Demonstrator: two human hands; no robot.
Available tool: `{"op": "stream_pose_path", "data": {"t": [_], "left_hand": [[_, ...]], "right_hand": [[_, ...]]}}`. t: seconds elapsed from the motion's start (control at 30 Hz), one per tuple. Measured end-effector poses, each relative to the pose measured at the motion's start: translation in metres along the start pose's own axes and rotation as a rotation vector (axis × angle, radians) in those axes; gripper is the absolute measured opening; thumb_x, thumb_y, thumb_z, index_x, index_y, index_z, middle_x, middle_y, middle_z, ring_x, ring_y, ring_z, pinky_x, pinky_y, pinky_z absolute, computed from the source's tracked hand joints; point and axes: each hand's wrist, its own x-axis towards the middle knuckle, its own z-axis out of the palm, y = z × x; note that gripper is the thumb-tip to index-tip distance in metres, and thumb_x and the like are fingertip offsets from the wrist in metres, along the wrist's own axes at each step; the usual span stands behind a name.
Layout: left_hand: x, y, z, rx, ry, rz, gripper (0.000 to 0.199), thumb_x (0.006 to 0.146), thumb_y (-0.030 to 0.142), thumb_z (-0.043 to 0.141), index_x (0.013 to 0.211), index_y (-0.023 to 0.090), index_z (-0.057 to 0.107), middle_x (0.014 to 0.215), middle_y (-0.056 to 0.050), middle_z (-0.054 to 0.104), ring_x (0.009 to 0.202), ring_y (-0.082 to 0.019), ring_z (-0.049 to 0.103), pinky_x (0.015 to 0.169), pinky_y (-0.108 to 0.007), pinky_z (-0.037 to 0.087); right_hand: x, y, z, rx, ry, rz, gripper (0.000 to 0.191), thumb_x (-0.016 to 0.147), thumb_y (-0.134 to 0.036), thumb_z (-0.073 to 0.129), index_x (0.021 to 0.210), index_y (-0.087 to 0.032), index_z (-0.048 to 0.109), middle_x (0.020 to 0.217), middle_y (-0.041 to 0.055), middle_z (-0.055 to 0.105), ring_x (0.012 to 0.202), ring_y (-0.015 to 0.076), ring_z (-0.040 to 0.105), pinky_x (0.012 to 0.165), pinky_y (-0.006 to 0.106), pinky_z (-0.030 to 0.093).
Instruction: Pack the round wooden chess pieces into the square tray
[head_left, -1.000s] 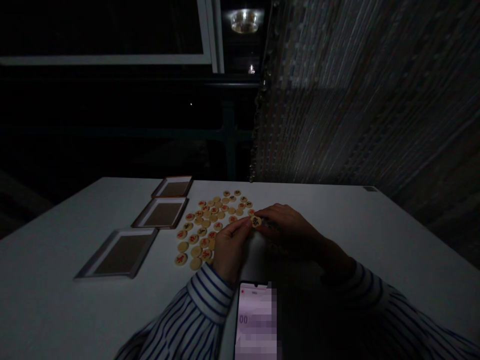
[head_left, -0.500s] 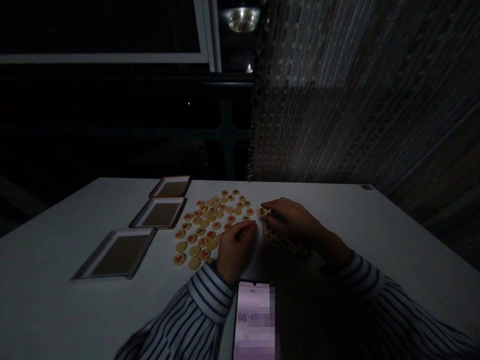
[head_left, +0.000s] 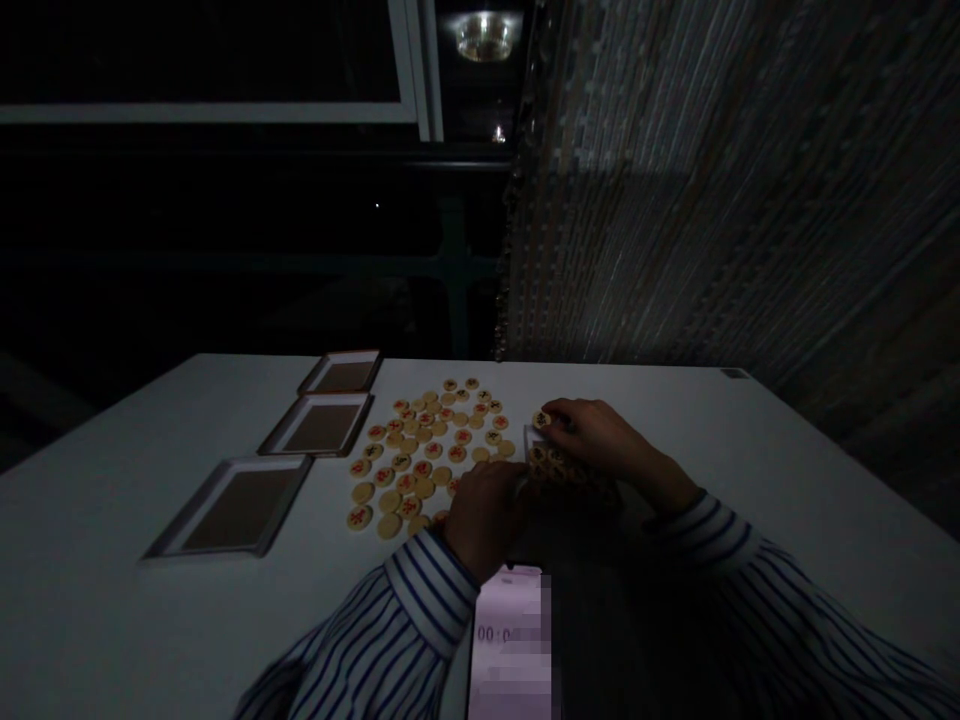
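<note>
Between the fingertips of my right hand is a round wooden Chinese chess piece with a dark character. It is raised over the far left corner of a shallow box, which stands in shadow under the hand. Rows of dark-marked pieces lie inside that box. My left hand is closed, its curled fingertips at the box's left side; shadow hides their exact grip. Left of it, many loose pieces are scattered on the table, some with red characters, some dark, others blank side up.
On the left of the white table stand three shallow trays: a near one, a middle one and a far one. A phone showing a timer lies at the front. Behind the table hangs a bead curtain.
My right hand has moved slightly right with a chess piece, now over the box corner. My left hand has shifted right and nearer, to the box's side, uncovering several loose pieces.
</note>
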Motion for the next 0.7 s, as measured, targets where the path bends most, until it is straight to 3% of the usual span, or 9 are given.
{"op": "stream_pose_path", "data": {"t": [0.17, 0.33, 0.7], "left_hand": [[0.000, 0.004, -0.001, 0.106, -0.054, 0.029, 0.025, 0.077, 0.027, 0.048, 0.095, 0.024, 0.066, 0.086, -0.008, 0.067, 0.083, -0.024, 0.056, 0.074, -0.034, 0.038], [0.001, 0.011, -0.006, 0.109, -0.147, -0.026, 0.021, 0.078, 0.030, 0.048, 0.079, 0.024, 0.068, 0.078, -0.008, 0.067, 0.078, -0.022, 0.058, 0.071, -0.032, 0.038], [0.004, 0.011, -0.002, 0.369, -0.179, 0.078, 0.036, 0.084, 0.034, 0.036, 0.074, 0.019, 0.066, 0.072, -0.011, 0.065, 0.069, -0.024, 0.059, 0.062, -0.033, 0.038]], "right_hand": [[0.001, 0.003, 0.006, -0.022, -0.063, 0.037, 0.031, 0.081, -0.036, 0.045, 0.101, -0.017, 0.060, 0.088, 0.0065, 0.067, 0.078, 0.0185, 0.061, 0.064, 0.025, 0.039], [0.002, 0.005, 0.012, -0.073, -0.101, 0.019, 0.030, 0.081, -0.035, 0.046, 0.099, -0.018, 0.061, 0.086, 0.0066, 0.068, 0.076, 0.0194, 0.062, 0.063, 0.025, 0.038], [0.001, 0.004, 0.019, -0.155, -0.177, -0.005, 0.035, 0.087, -0.037, 0.034, 0.091, -0.018, 0.064, 0.084, 0.0089, 0.068, 0.075, 0.0182, 0.061, 0.061, 0.026, 0.036]]}}
